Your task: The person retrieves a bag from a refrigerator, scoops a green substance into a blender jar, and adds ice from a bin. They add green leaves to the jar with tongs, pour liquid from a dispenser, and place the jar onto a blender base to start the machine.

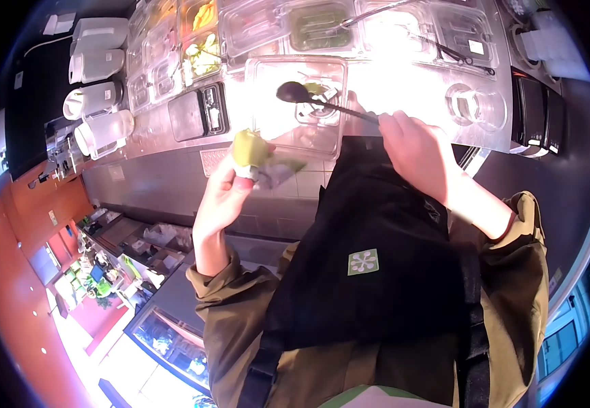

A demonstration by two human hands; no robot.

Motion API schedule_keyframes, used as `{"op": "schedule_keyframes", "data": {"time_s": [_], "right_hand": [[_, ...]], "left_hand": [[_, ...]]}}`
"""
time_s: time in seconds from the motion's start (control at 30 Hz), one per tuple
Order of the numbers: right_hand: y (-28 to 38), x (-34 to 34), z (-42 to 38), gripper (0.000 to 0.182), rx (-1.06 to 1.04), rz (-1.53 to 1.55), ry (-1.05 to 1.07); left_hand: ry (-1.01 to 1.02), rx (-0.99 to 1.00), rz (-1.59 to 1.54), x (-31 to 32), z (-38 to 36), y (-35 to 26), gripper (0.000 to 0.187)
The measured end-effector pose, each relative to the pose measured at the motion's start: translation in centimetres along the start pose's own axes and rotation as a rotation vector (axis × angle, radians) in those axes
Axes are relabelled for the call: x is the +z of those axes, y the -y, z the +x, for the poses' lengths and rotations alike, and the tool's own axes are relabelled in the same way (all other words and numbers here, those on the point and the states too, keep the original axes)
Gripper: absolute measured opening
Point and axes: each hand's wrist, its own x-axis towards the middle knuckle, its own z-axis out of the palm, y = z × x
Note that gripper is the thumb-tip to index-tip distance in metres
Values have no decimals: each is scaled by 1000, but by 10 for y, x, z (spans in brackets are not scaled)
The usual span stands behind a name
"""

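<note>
My left hand point(223, 194) holds a small piece with a yellow-green top point(249, 148) and a white and pink lower part, just off the counter's front edge. A blurred pale and green shape lies beside it; what it is I cannot make out. In my right hand point(417, 153) is the handle of a dark spoon point(295, 92), its bowl hanging over a clear square container point(257, 66) on the counter. Inside that container some green and white items show, partly behind the spoon.
Clear food tubs point(251, 24) line the back of the counter, some with utensils in them. A black device point(214, 109) sits left of the container. Clear round cups point(475, 107) stand right, white containers point(104, 132) far left.
</note>
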Motion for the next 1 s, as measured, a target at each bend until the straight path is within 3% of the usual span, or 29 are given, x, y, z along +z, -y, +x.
{"op": "schedule_keyframes", "data": {"time_s": [0.1,0.2,0.23,0.27,0.33,0.37,0.4,0.47,0.6,0.7,0.8,0.83,1.0], "right_hand": [[3,-9,3,14,30,-5,39],[-1,-1,-5,14,28,-16,33],[0,-4,-5,14,37,-4,42],[1,-8,-2,14,46,7,51],[2,-10,-3,14,64,21,85],[3,-10,-3,14,77,23,108],[2,-9,-3,15,90,22,127],[2,-5,-5,14,132,38,174],[7,-10,-3,7,227,217,183],[14,5,-9,9,382,705,-41],[18,-6,-10,17,616,1286,231],[20,-11,-8,21,740,1395,307],[23,1,-14,22,879,1744,450]], "left_hand": [[-62,-39,19,8,-7,4,52],[-254,-15,-217,33,-17,7,53],[-266,-70,-284,34,-18,14,57],[-423,-102,-336,48,-14,4,58],[-448,-128,-473,50,-16,17,52],[-558,-215,-482,53,-12,17,50],[-518,-260,-497,49,-14,22,52],[-528,-300,-177,52,-7,12,57],[-408,-258,-41,45,5,6,59],[-319,-264,84,29,11,7,53],[-272,-301,17,23,21,4,47],[-239,-319,0,20,26,-1,39],[-141,-428,3,14,51,-15,26]]}}
